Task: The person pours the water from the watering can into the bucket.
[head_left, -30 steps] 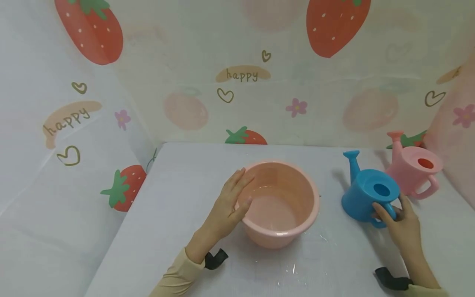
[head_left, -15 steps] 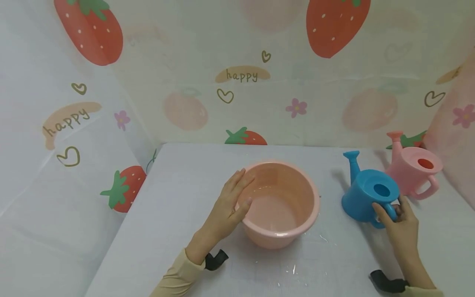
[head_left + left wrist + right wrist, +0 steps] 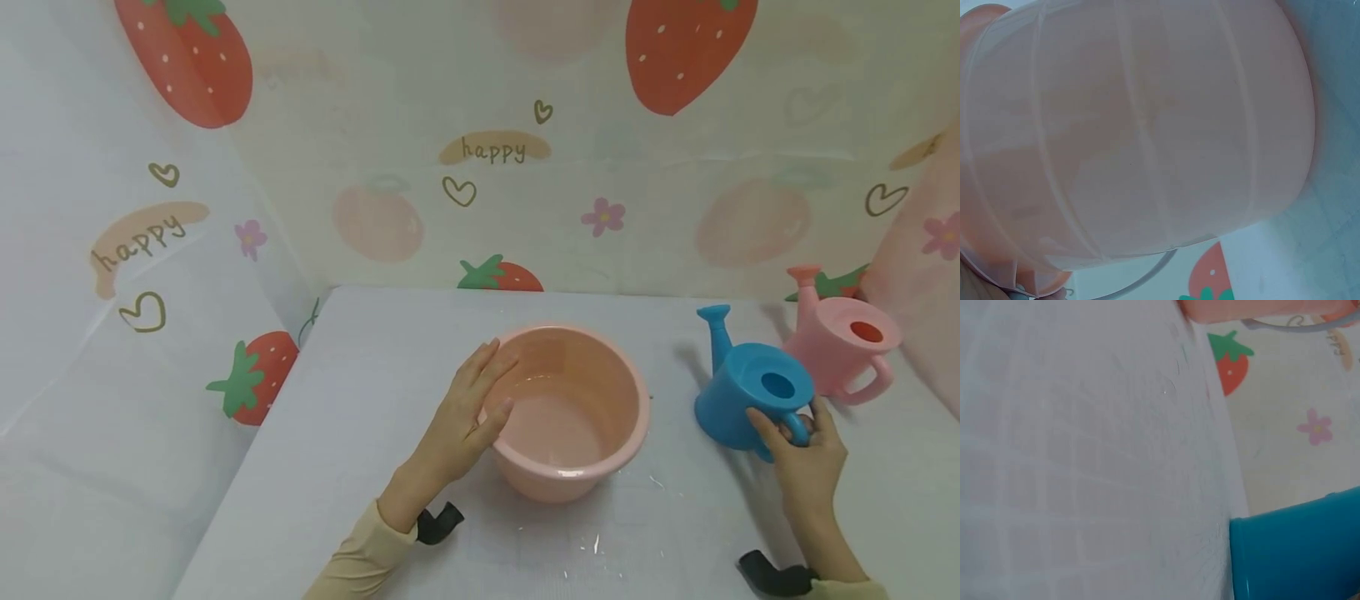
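A round light-pink basin (image 3: 573, 471) stands on the white table, with small glints along its inner wall. My left hand (image 3: 453, 421) rests on the left side of its rim, fingers straight and thumb spread apart. The basin's ribbed outer wall (image 3: 1147, 137) fills much of the left wrist view. To the right, a blue watering can (image 3: 731, 404) stands upright, its spout pointing to the back. My right hand (image 3: 813, 467) holds that can by its handle, thumb on the near side; some fingers are hidden behind the handle. The can's side (image 3: 1297, 550) shows in the right wrist view.
A pink watering can (image 3: 836, 346) stands just behind and right of the blue one, close to the right wall. Wet-looking specks lie on the table (image 3: 547, 550) in front of the basin. A strawberry-printed sheet (image 3: 495, 217) borders the table's back.
My right wrist has shifted a little to the left while the hand stays at the blue can's handle. Both cans and the basin stand where they were; the whole view has shifted slightly.
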Demonstrator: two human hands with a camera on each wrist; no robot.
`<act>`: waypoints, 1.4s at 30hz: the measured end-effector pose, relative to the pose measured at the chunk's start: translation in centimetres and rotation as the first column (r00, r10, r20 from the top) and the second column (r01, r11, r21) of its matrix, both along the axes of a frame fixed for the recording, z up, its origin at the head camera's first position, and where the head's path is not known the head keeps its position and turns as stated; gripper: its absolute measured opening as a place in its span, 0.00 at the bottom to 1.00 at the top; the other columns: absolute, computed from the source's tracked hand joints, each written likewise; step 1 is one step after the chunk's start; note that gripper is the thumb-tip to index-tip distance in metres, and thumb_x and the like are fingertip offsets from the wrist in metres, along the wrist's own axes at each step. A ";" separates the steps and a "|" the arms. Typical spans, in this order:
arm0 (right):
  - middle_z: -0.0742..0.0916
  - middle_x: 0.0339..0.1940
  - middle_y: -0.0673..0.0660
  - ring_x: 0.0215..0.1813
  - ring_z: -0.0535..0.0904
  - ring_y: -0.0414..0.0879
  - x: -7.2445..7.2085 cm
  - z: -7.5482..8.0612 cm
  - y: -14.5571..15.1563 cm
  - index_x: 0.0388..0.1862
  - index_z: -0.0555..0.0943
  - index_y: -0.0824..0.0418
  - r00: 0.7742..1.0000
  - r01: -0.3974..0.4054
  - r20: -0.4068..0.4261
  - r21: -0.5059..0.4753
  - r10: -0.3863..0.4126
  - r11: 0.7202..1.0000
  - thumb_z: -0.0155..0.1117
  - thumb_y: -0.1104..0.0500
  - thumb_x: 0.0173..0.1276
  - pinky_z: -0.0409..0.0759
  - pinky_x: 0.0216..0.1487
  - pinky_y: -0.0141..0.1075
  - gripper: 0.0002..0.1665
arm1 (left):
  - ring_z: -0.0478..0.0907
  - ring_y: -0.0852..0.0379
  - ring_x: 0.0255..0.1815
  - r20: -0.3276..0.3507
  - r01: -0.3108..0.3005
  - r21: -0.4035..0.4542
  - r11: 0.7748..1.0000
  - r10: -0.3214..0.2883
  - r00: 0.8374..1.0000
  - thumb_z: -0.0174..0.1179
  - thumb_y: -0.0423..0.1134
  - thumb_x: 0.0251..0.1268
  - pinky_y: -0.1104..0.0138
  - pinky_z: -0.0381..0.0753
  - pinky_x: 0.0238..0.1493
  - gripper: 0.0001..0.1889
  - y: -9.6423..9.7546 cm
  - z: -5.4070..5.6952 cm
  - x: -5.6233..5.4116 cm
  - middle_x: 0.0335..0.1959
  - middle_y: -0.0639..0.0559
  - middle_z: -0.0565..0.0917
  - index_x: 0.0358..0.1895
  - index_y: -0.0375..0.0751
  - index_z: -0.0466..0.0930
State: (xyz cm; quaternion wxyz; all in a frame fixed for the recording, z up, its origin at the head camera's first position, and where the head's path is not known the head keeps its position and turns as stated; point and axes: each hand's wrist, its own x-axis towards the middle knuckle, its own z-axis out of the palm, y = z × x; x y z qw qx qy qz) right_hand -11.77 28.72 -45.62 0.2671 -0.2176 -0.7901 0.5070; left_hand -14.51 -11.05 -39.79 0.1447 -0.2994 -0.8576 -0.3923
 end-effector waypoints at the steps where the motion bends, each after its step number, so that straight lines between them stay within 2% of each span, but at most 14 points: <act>1: 0.73 0.24 0.44 0.29 0.68 0.34 0.0 0.0 0.0 0.66 0.67 0.50 1.000 0.008 -0.005 -0.007 -0.008 1.000 0.71 0.58 0.55 0.67 0.32 0.17 0.40 | 0.48 0.46 0.74 -0.001 0.001 0.000 1.000 -0.001 1.000 0.39 0.57 0.69 0.42 0.58 0.64 0.28 0.0 0.0 0.0 0.73 0.47 0.55 0.68 0.51 0.61; 6: 0.75 0.25 0.42 0.29 0.69 0.33 -0.1 -0.4 0.2 0.66 0.68 0.48 0.998 0.032 -0.057 -0.004 -0.032 0.999 0.72 0.60 0.53 0.67 0.33 0.16 0.41 | 0.48 0.47 0.74 0.006 0.009 0.003 1.000 -0.009 1.000 0.39 0.57 0.69 0.42 0.59 0.64 0.28 0.2 0.0 0.0 0.73 0.47 0.55 0.68 0.51 0.62; 13: 0.71 0.23 0.47 0.26 0.65 0.36 -0.1 -0.8 0.6 0.64 0.70 0.51 0.993 0.024 -0.119 -0.034 -0.028 0.999 0.71 0.62 0.53 0.64 0.28 0.20 0.38 | 0.48 0.48 0.74 0.012 0.010 0.008 1.000 -0.010 1.000 0.39 0.56 0.69 0.43 0.58 0.64 0.27 0.2 -0.1 -0.1 0.73 0.47 0.55 0.68 0.50 0.62; 21: 0.71 0.21 0.46 0.26 0.65 0.35 -0.2 -1.2 0.9 0.66 0.68 0.50 0.984 0.017 -0.178 -0.047 -0.025 0.999 0.71 0.65 0.53 0.64 0.28 0.22 0.41 | 0.49 0.48 0.74 -0.010 0.000 -0.002 1.000 0.000 1.000 0.38 0.57 0.70 0.43 0.58 0.65 0.27 0.2 -0.2 -0.2 0.73 0.49 0.56 0.67 0.51 0.63; 28: 0.72 0.21 0.47 0.26 0.65 0.35 -0.2 -1.3 1.0 0.66 0.68 0.51 0.980 0.026 -0.194 -0.038 -0.033 0.999 0.70 0.65 0.53 0.65 0.28 0.21 0.40 | 0.48 0.49 0.74 0.002 -0.004 0.001 1.000 0.004 1.000 0.39 0.57 0.69 0.43 0.58 0.64 0.27 0.2 -0.2 -0.1 0.73 0.49 0.55 0.67 0.52 0.64; 36: 0.73 0.17 0.49 0.19 0.65 0.35 -0.3 -1.2 1.2 0.62 0.73 0.55 0.951 -0.003 -0.309 -0.089 -0.025 0.996 0.70 0.70 0.51 0.63 0.19 0.22 0.38 | 0.49 0.46 0.73 -0.006 -0.006 0.002 1.000 0.006 1.000 0.38 0.57 0.70 0.42 0.58 0.64 0.27 0.1 -0.2 -0.2 0.73 0.48 0.56 0.67 0.53 0.64; 42: 0.76 0.18 0.46 0.19 0.66 0.34 0.0 -0.9 1.4 0.62 0.73 0.56 0.946 0.045 -0.316 -0.078 -0.068 0.996 0.71 0.69 0.49 0.63 0.20 0.20 0.38 | 0.48 0.48 0.74 -0.001 -0.005 0.004 1.000 0.005 1.000 0.39 0.57 0.70 0.42 0.59 0.64 0.27 0.1 -0.2 -0.2 0.73 0.48 0.56 0.67 0.53 0.64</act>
